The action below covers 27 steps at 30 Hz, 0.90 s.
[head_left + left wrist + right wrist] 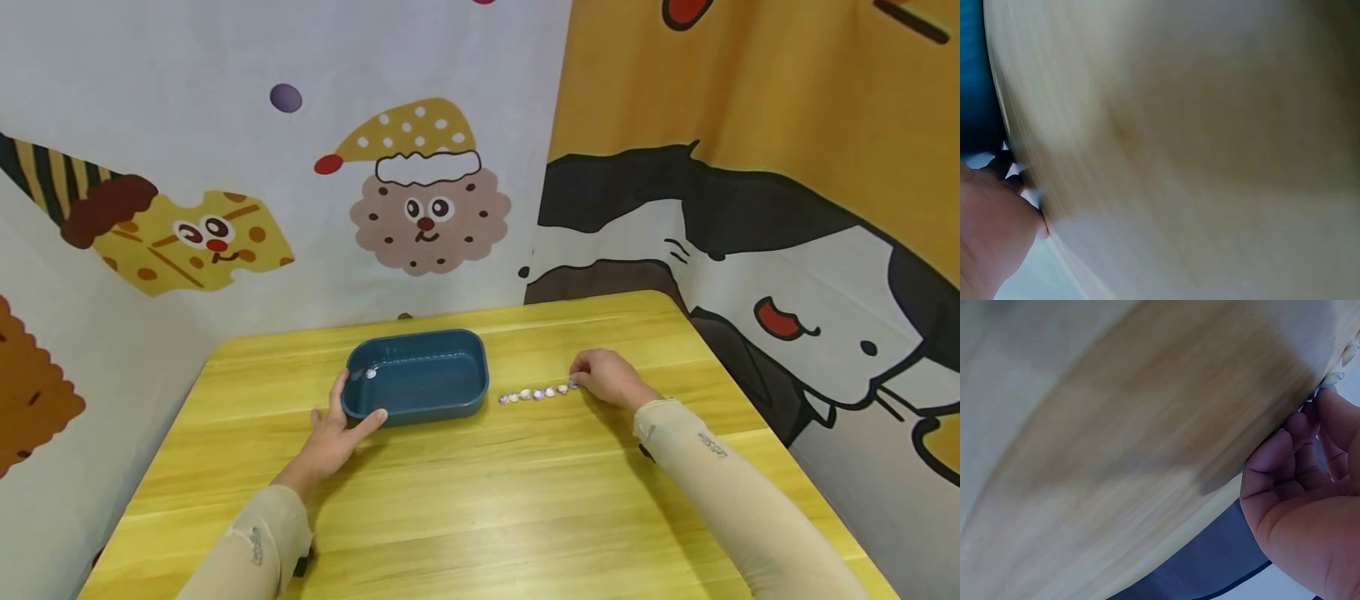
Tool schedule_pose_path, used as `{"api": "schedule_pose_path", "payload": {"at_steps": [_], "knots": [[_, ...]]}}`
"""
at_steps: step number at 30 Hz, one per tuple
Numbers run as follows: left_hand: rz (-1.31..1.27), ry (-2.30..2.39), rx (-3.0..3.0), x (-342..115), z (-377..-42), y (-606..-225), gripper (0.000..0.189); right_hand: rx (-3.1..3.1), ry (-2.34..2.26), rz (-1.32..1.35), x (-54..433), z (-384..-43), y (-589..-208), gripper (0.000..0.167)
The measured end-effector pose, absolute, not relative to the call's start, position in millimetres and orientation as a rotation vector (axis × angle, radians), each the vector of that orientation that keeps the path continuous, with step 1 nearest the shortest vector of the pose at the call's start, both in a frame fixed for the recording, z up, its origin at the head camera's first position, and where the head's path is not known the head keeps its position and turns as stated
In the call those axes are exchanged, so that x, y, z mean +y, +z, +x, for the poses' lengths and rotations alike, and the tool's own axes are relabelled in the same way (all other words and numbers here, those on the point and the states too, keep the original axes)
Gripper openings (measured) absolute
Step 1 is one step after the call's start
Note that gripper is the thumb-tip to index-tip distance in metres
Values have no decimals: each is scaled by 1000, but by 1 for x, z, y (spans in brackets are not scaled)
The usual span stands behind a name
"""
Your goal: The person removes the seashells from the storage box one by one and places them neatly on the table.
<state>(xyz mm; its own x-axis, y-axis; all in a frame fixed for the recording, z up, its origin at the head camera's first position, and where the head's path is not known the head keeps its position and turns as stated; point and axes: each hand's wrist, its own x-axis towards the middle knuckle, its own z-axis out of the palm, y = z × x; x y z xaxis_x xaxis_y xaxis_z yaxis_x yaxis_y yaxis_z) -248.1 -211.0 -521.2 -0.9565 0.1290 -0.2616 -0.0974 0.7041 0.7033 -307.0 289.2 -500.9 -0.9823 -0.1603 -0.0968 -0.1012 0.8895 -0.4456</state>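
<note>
A dark blue rectangular tray (420,414) stands on the table, with one small whitish piece (371,373) inside near its left end. My left hand (330,437) rests spread around the tray's near left corner, thumb along the front rim and fingers at the left wall. Several small white-and-purple shell-like pieces (537,394) lie in a slightly slanting row right of the tray. At the right end of that row, my right hand (609,377) pinches a small shell-like piece (573,385) between thumb and fingertips, down at the table. In the right wrist view the fingers mostly hide it.
The yellow wood-grain table (465,517) has its far edge against a cartoon-printed curtain (247,50). Its right edge runs beside the right forearm. Both forearms wear beige sleeves (720,475).
</note>
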Motion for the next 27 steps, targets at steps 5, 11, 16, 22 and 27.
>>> {"api": "schedule_pose_path", "payload": {"at_steps": [5, 11, 16, 22, 27], "knots": [[22, 1115, 2619, -212, -247, -523, 112, 2919, -688, -215, 290, -307, -502, 11], [21, 1105, 2620, -211, -247, -523, 112, 2926, -694, -218, 291, -306, -502, 11], [29, 1104, 2617, -210, -247, -523, 111, 2921, -686, -215, 292, -307, -502, 12], [31, 1112, 2605, -210, -247, -523, 112, 2954, -771, -209, 289, -308, -495, 20], [31, 1119, 2598, -213, -247, -523, 111, 2974, -960, -250, 247, -315, -462, 31]]}}
